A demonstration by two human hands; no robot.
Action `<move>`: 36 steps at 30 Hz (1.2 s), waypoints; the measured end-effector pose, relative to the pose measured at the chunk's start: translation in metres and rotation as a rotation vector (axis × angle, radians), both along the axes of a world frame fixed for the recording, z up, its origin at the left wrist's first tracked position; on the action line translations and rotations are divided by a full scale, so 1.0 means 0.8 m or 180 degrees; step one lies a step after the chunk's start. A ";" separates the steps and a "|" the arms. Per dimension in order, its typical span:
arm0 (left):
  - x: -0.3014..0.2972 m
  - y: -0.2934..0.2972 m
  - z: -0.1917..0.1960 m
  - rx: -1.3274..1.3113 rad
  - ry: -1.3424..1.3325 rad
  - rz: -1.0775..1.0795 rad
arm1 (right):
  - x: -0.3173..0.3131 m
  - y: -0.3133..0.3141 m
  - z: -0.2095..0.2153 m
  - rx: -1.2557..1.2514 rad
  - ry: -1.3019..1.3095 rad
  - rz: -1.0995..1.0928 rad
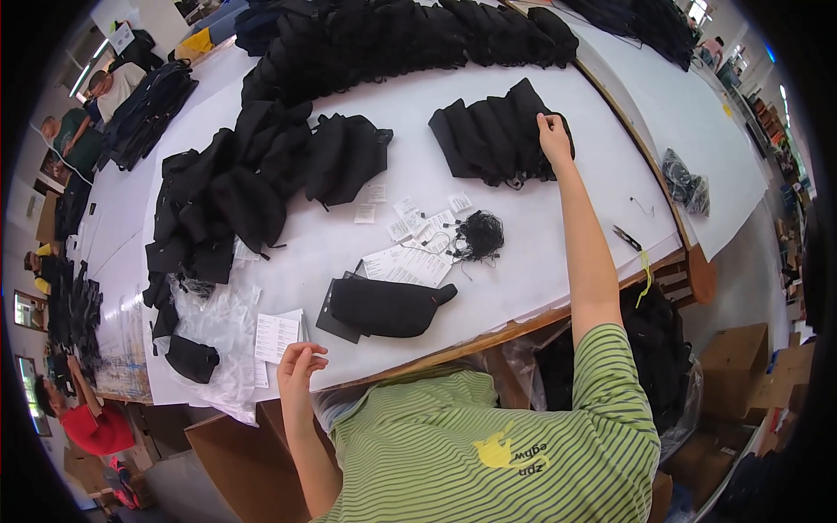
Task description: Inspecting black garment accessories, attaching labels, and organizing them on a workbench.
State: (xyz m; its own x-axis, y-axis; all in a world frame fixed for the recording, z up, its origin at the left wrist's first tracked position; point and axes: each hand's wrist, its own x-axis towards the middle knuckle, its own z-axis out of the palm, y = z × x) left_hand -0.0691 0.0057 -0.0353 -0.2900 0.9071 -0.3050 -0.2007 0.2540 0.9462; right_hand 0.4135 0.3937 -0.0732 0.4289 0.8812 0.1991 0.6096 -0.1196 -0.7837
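My right hand point(554, 139) reaches to the far right, its fingers closed on the edge of the last black fabric pouch point(562, 122) in a short row of similar pouches point(493, 138). Near the table's front edge, my left hand point(299, 368) hovers loosely curled, fingers slightly apart, and nothing shows in it. Just beyond it lies a stack of white printed cards point(279, 335). Between the hands, a single black pouch point(384, 307) rests on a dark flat tag point(342, 330). White labels point(410, 261) and a bundle of black strings point(479, 235) lie behind it.
Heaped black pouches point(231, 187) cover the table's left; a long row point(375, 44) lines the back. Clear plastic bags point(231, 340) hang over the front left edge. Small snips point(626, 237) with a yellow cord lie at the right edge. Cardboard boxes point(732, 370) stand below right. Other people work at left.
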 end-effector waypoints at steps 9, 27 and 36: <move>-0.003 -0.017 -0.012 -0.0068 -0.0232 0.0070 | -0.006 -0.020 0.001 -0.0403 0.2329 0.0381; 0.010 0.000 -0.007 0.0785 0.0696 0.0529 | -0.168 -0.186 0.000 0.1246 0.0096 0.0506; -0.013 0.038 0.008 0.1036 0.2429 0.0639 | -0.297 -0.223 -0.020 -0.0386 -0.1694 0.2396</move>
State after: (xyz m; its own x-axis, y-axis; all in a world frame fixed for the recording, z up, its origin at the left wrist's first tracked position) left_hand -0.0791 0.0361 -0.0291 -0.4748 0.8251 0.3062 0.5092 -0.0262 0.8602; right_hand 0.1760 0.2152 -0.0889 -0.3856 0.9179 0.0938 0.8355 0.3905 -0.3866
